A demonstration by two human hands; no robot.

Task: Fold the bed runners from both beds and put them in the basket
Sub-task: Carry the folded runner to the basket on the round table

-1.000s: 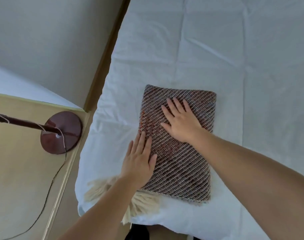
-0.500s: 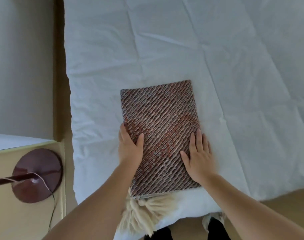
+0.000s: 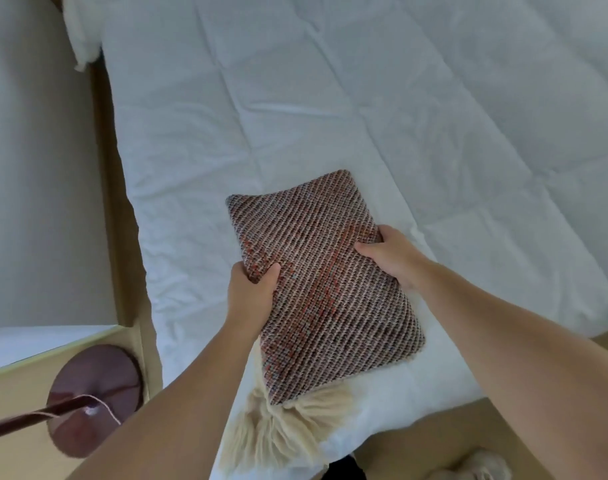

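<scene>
A folded bed runner (image 3: pixel 325 282), woven in brown, red and cream diagonal stripes, lies near the foot corner of a white bed (image 3: pixel 364 116). Cream fringe (image 3: pixel 281 431) hangs from its near end over the mattress edge. My left hand (image 3: pixel 252 292) grips the runner's left edge, thumb on top and fingers underneath. My right hand (image 3: pixel 387 254) grips the right edge the same way. No basket is in view.
A light wooden bedside table (image 3: pixel 21 403) sits at lower left with a round dark red lamp base (image 3: pixel 94 396), its pole and a thin cord. A pillow corner (image 3: pixel 82 39) shows at top left. Tan floor and a fluffy slipper (image 3: pixel 475 465) lie at bottom right.
Both hands went from lying flat on top of the folded runner to gripping its left and right edges. The view has also shifted along the bed.
</scene>
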